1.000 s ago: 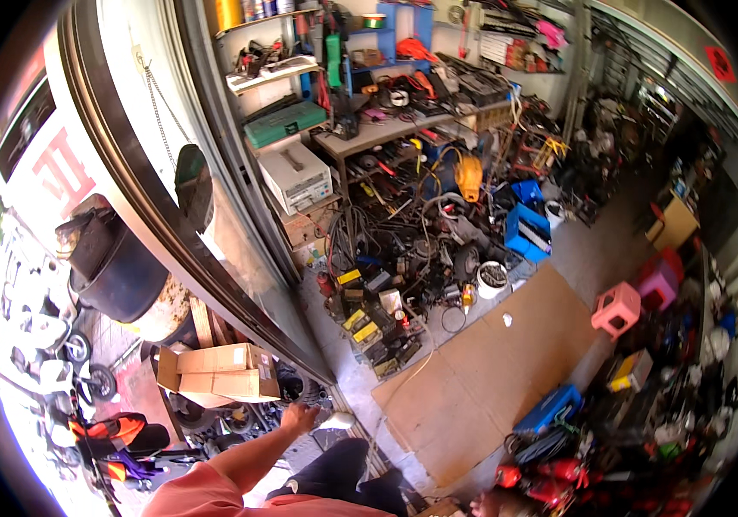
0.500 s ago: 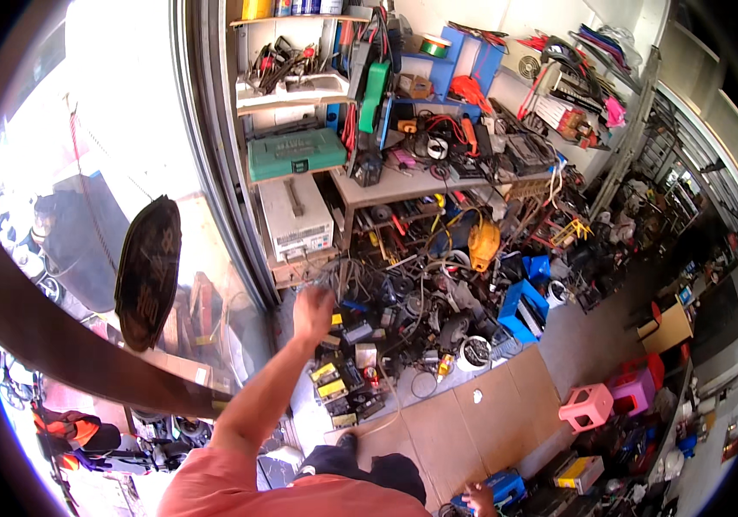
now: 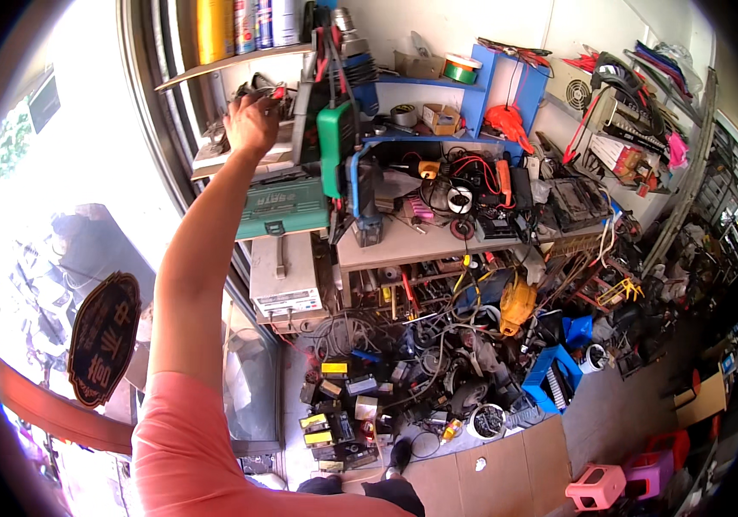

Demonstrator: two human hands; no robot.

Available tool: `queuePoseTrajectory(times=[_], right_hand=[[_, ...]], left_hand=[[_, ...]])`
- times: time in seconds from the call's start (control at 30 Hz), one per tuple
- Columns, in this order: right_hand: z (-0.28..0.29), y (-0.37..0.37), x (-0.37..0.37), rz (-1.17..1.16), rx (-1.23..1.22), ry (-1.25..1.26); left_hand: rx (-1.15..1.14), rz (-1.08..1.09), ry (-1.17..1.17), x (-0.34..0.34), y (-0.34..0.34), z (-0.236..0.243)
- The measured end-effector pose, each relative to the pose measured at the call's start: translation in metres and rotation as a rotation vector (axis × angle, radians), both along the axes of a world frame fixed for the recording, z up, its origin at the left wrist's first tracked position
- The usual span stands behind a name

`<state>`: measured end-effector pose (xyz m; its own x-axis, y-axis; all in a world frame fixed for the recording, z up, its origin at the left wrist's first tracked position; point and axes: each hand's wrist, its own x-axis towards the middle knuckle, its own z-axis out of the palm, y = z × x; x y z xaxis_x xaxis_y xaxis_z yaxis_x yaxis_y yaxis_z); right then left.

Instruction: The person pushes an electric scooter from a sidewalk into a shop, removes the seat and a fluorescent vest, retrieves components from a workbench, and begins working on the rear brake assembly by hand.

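White wall [image 3: 463,21] backs a crowded workshop, with shelves and a worktop [image 3: 386,250] gathered around a green toolbox [image 3: 287,205]. Farthest left of that toolbox, and lower, an oval dark sign [image 3: 106,339] stands against the bright glass; what lies behind it is washed out by glare. Well above the toolbox, spray cans [image 3: 264,24] line an upper shelf [image 3: 244,62], their tops cut off.

Directly above the toolbox, over a lower shelf [image 3: 276,162], the left hand [image 3: 252,127] reaches into a tool pile [image 3: 276,91]. Dark pieces with a bit of red lie just beyond and beside its fingers; the fingertips are lost among them, so whether it grasps anything cannot be told. Separate tools in that pile are hard to make out.

Below the toolbox sits an off-white instrument case [image 3: 287,267]. Just right of the toolbox hangs a long green tool [image 3: 334,153]. Farther right and lower come a white bucket [image 3: 476,432], a yellow power tool [image 3: 517,306] half buried in cables, and a blue bin [image 3: 543,370]. Rightmost, a pink stool [image 3: 597,485] stands near the dark rim, where shapes blur into shadow.
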<state>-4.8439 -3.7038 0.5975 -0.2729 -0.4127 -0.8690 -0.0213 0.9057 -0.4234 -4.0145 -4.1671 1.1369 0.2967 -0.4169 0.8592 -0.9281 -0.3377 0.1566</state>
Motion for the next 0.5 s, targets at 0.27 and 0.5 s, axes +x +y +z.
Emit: queuePoseTrajectory(times=[0.27,0.5], right_hand=[[0.008,-0.105,-0.098,-0.156,-0.022,-0.082],[0.013,-0.185,-0.086,0.042,-0.057,0.022]], left_hand=[[0.056,0.221,0.068,0.041,-0.078,-0.033],[-0.133,-0.006,0.332,0.075,-0.069,-0.027]])
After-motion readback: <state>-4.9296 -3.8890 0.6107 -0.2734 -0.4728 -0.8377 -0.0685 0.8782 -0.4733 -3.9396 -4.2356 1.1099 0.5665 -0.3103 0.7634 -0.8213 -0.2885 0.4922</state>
